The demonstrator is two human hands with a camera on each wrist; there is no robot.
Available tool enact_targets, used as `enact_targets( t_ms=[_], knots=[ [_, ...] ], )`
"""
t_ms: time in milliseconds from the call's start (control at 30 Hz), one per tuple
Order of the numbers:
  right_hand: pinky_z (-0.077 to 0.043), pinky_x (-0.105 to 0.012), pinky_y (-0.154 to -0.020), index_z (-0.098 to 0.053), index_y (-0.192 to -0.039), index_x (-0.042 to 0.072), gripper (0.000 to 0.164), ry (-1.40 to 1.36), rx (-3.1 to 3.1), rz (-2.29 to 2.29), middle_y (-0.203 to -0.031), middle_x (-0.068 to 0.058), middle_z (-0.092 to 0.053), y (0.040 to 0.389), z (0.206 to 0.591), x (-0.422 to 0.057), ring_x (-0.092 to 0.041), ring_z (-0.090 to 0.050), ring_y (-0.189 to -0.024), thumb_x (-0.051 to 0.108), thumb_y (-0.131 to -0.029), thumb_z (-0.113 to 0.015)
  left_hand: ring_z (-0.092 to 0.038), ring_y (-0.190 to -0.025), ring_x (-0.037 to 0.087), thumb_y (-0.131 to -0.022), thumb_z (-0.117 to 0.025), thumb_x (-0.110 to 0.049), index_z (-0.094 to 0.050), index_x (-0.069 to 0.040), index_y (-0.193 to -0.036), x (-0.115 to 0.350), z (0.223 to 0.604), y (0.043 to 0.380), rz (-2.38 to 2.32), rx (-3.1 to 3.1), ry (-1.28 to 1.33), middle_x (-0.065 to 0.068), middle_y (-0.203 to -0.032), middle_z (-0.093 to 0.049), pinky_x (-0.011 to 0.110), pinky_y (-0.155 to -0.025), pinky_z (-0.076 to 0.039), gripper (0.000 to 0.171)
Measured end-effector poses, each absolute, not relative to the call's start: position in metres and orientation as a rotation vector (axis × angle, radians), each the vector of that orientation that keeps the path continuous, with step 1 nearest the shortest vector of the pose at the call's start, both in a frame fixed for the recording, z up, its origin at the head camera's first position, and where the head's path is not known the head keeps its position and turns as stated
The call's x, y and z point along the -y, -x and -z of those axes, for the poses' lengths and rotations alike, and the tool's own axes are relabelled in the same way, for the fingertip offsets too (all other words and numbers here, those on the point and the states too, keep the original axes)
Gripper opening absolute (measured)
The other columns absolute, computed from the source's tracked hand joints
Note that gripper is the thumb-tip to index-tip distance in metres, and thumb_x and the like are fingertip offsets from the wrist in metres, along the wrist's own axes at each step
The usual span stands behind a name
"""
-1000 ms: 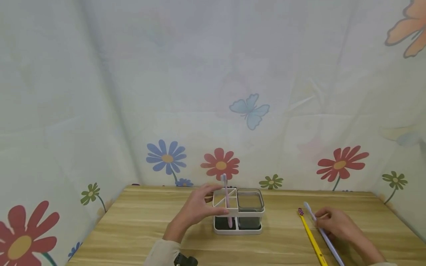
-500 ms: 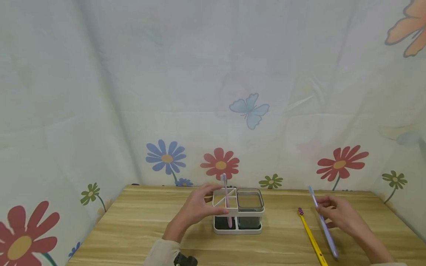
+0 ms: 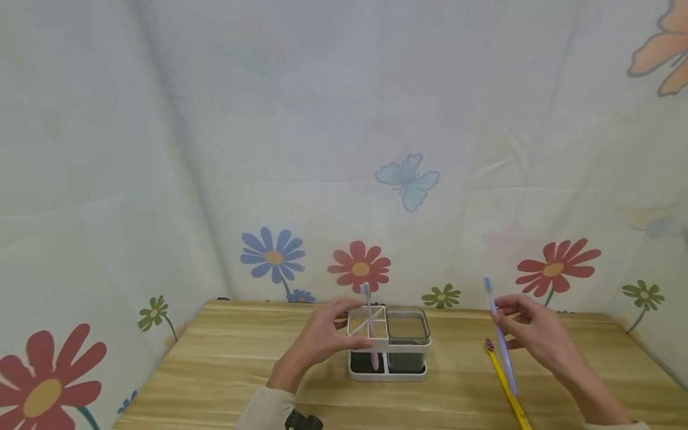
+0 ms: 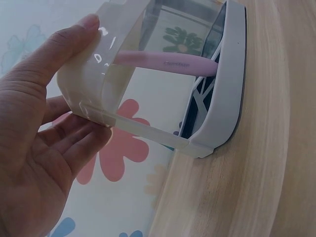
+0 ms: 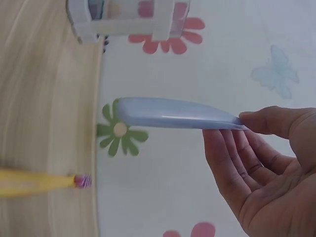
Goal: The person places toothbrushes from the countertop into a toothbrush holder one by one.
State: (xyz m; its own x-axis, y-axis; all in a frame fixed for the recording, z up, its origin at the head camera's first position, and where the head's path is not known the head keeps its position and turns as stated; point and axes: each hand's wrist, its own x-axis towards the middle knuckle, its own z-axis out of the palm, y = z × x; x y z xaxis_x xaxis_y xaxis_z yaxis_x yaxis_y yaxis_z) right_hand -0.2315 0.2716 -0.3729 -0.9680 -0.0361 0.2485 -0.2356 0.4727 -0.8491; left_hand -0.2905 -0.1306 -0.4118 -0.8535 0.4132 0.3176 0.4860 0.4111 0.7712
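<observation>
A white toothbrush holder (image 3: 388, 377) stands on the wooden table, with a divided top on its left side. My left hand (image 3: 317, 337) grips that side, thumb in front and fingers behind. Upright through one slot stands a pink toothbrush (image 4: 173, 63), its handle reaching down to the dark base pad. In my right hand (image 3: 537, 334), to the right of the holder, a lavender toothbrush (image 3: 505, 352) is pinched between thumb and fingers, bristles up and handle end down. The right wrist view shows its handle (image 5: 168, 112) raised off the table.
A yellow toothbrush (image 3: 507, 391) with purple bristles lies on the table (image 3: 215, 370), below the right hand. A smoky clear cup (image 3: 407, 361) sits in the holder's right half. Behind the table hangs a flower-printed cloth (image 3: 301, 149).
My right hand has lifted the lavender toothbrush off the table, tipped it more upright and carried it slightly left. The left hand keeps its grip on the holder.
</observation>
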Motion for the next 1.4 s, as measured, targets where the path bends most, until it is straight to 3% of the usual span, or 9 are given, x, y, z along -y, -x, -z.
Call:
enact_targets(
  t_ms=[200, 533, 1400],
  knots=[
    [-0.066, -0.036, -0.067, -0.058, -0.135, -0.009, 0.039, -0.334, 2.408, -1.56, -0.111, -0.021, -0.067, 0.233, 0.36, -0.246, -0.016, -0.072, -0.085, 0.014, -0.106, -0.069, -0.063, -0.127, 0.032, -0.081, -0.094, -0.042, -0.065, -0.012, -0.146, 0.13, 0.414, 0.292, 1.432, 2.568, 0.827, 0.014, -0.146, -0.06, 0.047, -0.107, -0.054, 0.077],
    [-0.067, -0.036, -0.07, -0.055, -0.134, -0.009, 0.036, -0.421, 2.213, -1.752, -0.113, -0.021, -0.063, 0.238, 0.349, -0.204, -0.014, -0.073, -0.09, 0.009, -0.106, -0.067, -0.063, -0.126, 0.029, -0.081, -0.094, -0.042, -0.065, -0.014, -0.146, 0.13, 0.414, 0.291, 1.422, 2.581, 0.808, 0.006, -0.142, -0.062, 0.045, -0.107, -0.054, 0.076],
    [-0.067, -0.038, -0.074, -0.056, -0.125, -0.004, 0.026, -0.338, 1.931, -1.997, -0.113, -0.023, -0.066, 0.255, 0.34, -0.117, -0.018, -0.073, -0.091, 0.004, -0.103, -0.069, -0.064, -0.126, 0.027, -0.082, -0.094, -0.041, -0.065, -0.014, -0.145, 0.131, 0.413, 0.292, 1.434, 2.566, 0.825, 0.003, -0.134, -0.064, 0.044, -0.107, -0.055, 0.074]
  ],
)
